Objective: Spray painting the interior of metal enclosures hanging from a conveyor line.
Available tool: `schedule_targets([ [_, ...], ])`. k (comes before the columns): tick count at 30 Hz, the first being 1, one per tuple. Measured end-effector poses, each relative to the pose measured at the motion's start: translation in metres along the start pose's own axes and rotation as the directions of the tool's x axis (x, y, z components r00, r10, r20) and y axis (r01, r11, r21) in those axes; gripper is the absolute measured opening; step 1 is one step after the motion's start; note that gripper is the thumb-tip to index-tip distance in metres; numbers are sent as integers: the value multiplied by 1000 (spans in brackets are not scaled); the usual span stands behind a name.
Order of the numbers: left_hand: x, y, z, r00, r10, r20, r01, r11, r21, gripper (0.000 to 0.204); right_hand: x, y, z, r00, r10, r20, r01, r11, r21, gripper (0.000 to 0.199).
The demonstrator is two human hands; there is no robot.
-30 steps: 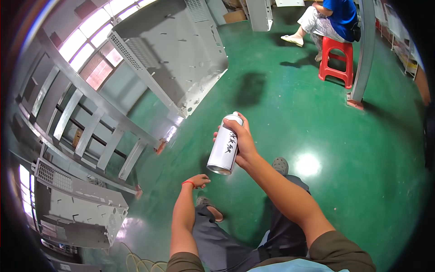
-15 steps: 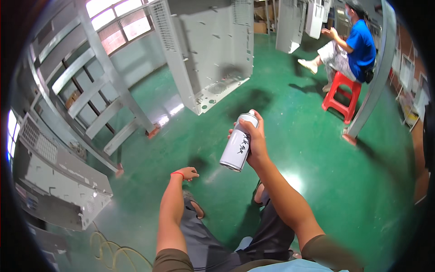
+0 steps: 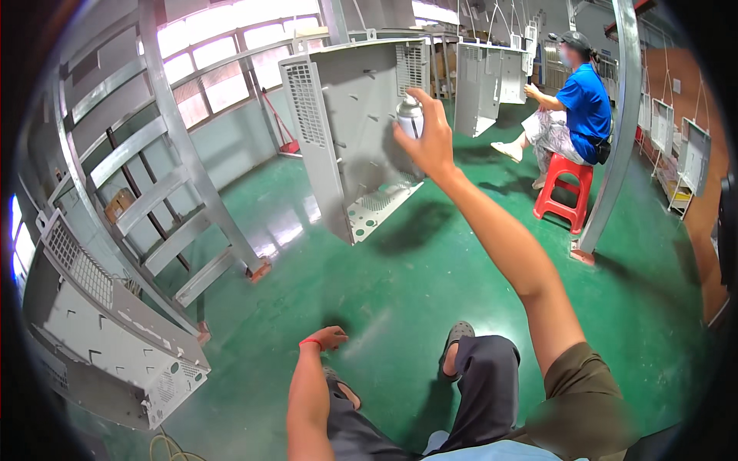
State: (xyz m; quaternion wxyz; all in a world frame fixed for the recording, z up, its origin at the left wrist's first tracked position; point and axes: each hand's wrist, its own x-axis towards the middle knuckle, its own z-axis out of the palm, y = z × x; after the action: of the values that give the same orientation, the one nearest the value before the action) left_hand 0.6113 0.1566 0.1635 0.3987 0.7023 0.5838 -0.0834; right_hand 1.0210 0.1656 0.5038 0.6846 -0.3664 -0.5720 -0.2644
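Note:
My right hand (image 3: pixel 432 142) is wrapped around a white spray can (image 3: pixel 412 121), its forefinger on top at the nozzle. The can is held up in front of a large grey sheet-metal housing (image 3: pixel 350 115), which hangs with its hollow side toward me. Vented panels and small pegs show on the housing, and its lower flange has several round holes. Whether the can touches the housing I cannot tell; no spray is visible. Low over the floor, my left hand (image 3: pixel 330 337), with a red cord at its wrist, has loosely curled fingers and nothing visible in them.
Another grey housing (image 3: pixel 108 323) hangs at the near left, beside a metal frame (image 3: pixel 181 138). Further housings (image 3: pixel 480 84) hang behind. A person in a blue shirt (image 3: pixel 586 100) sits on a red stool (image 3: pixel 565 192) by a metal post (image 3: pixel 615 154). Green floor (image 3: pixel 292 307) lies below.
My right hand has lifted the spray can up and forward to the hanging housing. The view has tilted up, and one foot has stepped forward. My left hand stays low.

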Motion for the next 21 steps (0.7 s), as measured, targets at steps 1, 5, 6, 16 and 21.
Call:
schedule_targets([
  [1, -2, -8, -2, 1000, -1, -9, 0, 1000, -15, 52, 9, -1, 7, 1000, -30, 11, 30, 999, -22, 66],
  [5, -3, -24, -6, 1000, 2, -30, -3, 999, -45, 54, 26, -2, 23, 988, -136, 78, 141, 988, -68, 66],
  [6, -3, -24, -6, 999, 3, -33, -5, 999, -45, 54, 27, -1, 25, 986, -142, 92, 150, 985, -88, 65],
  [16, 37, -28, 4, 993, 85, -82, -87, 996, -19, 50, 16, -10, 35, 983, -186, -14, 185, 982, -32, 64],
  [21, 46, 12, 12, 833, 456, -313, -428, 890, 157, 43, 23, -8, 27, 990, -70, -119, 69, 998, -13, 65],
])
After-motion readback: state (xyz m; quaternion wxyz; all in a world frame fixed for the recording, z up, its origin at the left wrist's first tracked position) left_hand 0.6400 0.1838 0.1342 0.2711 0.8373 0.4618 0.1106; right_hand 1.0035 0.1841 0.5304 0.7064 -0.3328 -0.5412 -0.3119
